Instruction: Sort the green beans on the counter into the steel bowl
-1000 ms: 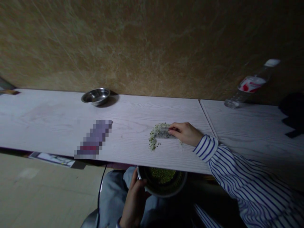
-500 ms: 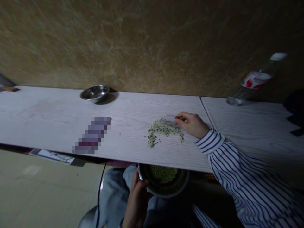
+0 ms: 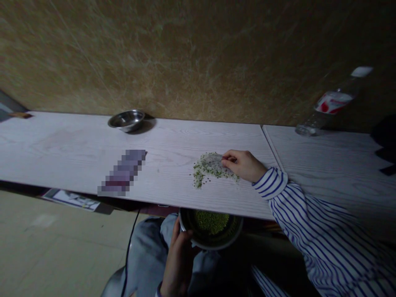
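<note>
My right hand [image 3: 245, 165] is above the pale wood-grain table [image 3: 173, 138], fingers pinched on the edge of a clear, thin, rounded plastic piece [image 3: 214, 158]. Beneath and around that piece spreads a loose heap of green beans and white grains like rice [image 3: 199, 176]. Below the table's front edge, my left hand [image 3: 180, 255] grips the left rim of a metal bowl [image 3: 216, 248], thumb at the near side. Small green beans [image 3: 212, 222] cover the bowl's bottom. The table edge hides the bowl's far rim.
A small steel bowl [image 3: 126, 121] stands near the wall at left, with a blurred purple rectangle [image 3: 123, 172] in front of it. At the right, a clear bottle [image 3: 329, 103] with a white cap stands by the wall. Dark items [image 3: 386, 142] lie at the far right.
My right hand has shifted left and slightly toward me, bringing the clear piece lower over the heap. My left hand still grips the bowl. The view has tilted a little.
</note>
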